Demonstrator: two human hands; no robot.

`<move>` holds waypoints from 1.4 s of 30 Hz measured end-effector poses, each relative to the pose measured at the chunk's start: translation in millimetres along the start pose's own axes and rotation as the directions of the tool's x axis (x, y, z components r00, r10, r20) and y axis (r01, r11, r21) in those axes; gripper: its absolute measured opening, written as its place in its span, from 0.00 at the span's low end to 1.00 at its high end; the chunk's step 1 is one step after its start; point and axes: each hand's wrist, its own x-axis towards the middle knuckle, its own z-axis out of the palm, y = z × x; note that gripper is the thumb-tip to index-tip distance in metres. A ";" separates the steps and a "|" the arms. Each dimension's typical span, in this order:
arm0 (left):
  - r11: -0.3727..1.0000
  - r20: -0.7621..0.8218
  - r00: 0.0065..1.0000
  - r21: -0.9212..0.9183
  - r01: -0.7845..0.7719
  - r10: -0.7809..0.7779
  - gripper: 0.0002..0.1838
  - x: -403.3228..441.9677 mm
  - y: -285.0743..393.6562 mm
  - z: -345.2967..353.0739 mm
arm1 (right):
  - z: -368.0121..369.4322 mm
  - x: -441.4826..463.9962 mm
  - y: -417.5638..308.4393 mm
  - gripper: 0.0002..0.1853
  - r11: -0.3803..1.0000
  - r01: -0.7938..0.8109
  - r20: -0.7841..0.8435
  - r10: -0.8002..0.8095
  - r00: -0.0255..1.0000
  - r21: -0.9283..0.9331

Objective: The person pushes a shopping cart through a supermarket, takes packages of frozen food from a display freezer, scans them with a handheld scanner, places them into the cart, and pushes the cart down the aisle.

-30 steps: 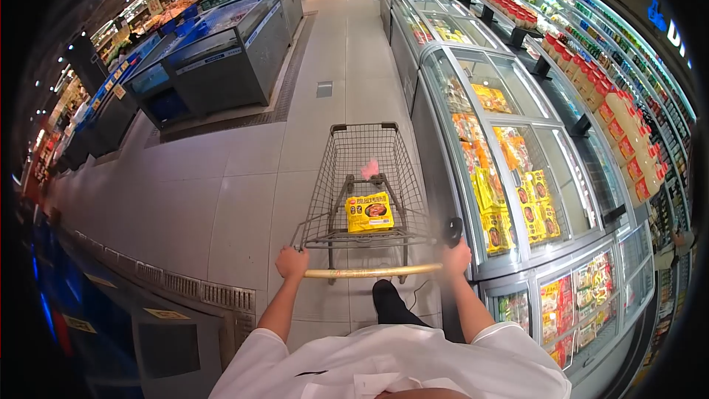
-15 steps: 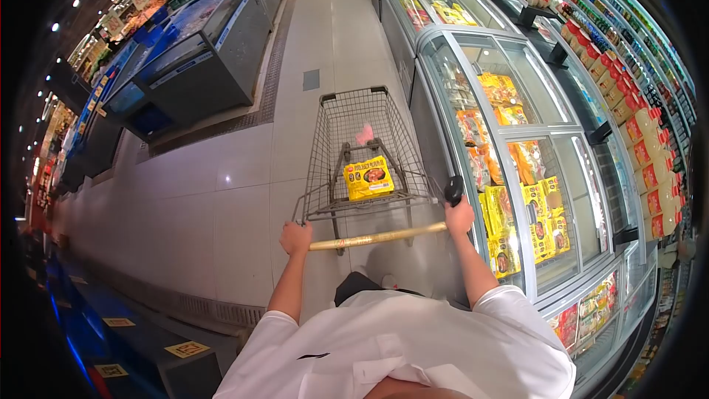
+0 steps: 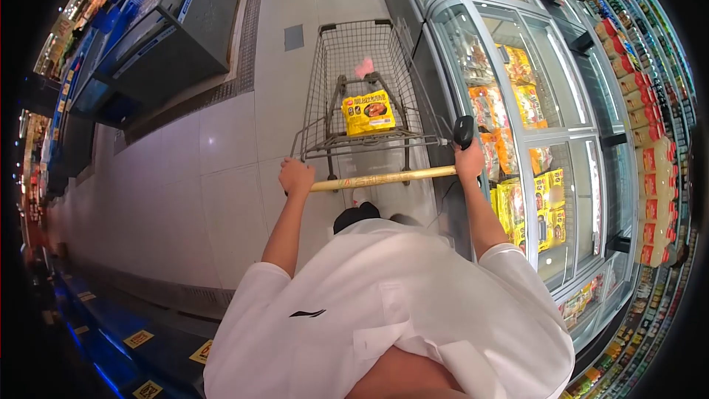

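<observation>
My left hand (image 3: 297, 176) is closed round the left end of the shopping cart's yellow handle (image 3: 384, 179). At the other end my right hand (image 3: 470, 161) grips the same bar, just below a black rounded part (image 3: 463, 131) whose kind I cannot make out. Ahead of the bar is the grey wire shopping cart (image 3: 354, 27). A yellow food packet (image 3: 377, 100) with a picture of a dish lies in the cart, near the handle side. Farther forward in it shows a small pink thing (image 3: 364, 67), too indistinct to name.
Glass-topped freezers (image 3: 528, 133) with bagged food run close along the cart's right side. Shelves with red-capped containers (image 3: 650, 162) stand beyond them. A dark display counter (image 3: 166, 44) is at the upper left. Pale tiled floor (image 3: 221, 192) lies left of the cart.
The cart, hands and surroundings sit higher in the view. The cart has moved forward a little along the freezers. Both hands have kept their grip on the handle.
</observation>
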 end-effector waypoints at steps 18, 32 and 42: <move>0.998 0.050 0.998 -0.028 0.049 -0.047 0.32 287.5 156.8 -58.3 | 129.8 278.3 -149.6 0.22 0.999 0.042 -0.096 -0.044 0.994 -0.027; 0.990 0.066 0.992 -0.082 0.114 -0.108 0.35 515.3 283.4 -87.0 | 216.4 531.1 -283.6 0.27 0.999 0.038 -0.019 -0.037 0.999 0.014; 0.995 0.044 0.995 -0.034 0.092 -0.090 0.31 715.0 352.7 -125.3 | 284.5 677.4 -400.2 0.23 0.999 0.006 0.002 -0.007 1.000 0.039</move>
